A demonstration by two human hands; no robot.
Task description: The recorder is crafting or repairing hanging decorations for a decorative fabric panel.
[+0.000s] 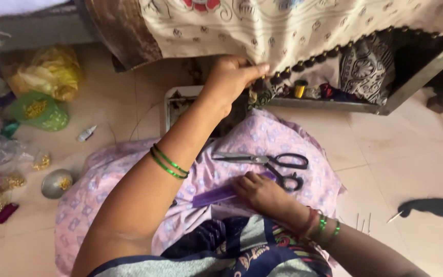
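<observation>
My left hand (230, 77) reaches up and pinches the lower edge of a cream patterned cloth (262, 31) trimmed with dark beads. That arm wears green bangles (168, 163). My right hand (261, 194) rests on my lap, its fingers closed on a purple comb (216, 195) that lies on pink printed fabric (262, 138). Black-handled scissors (270, 161) lie on the same fabric just above my right hand, blades pointing left.
A metal frame (411, 84) holds thread spools (300, 88) under the cloth. On the floor at left lie a yellow bag (49, 69), a green net pouch (39, 110), a steel bowl (56, 183), bead packets and a small white tube (86, 133). Needles (362, 221) lie at right.
</observation>
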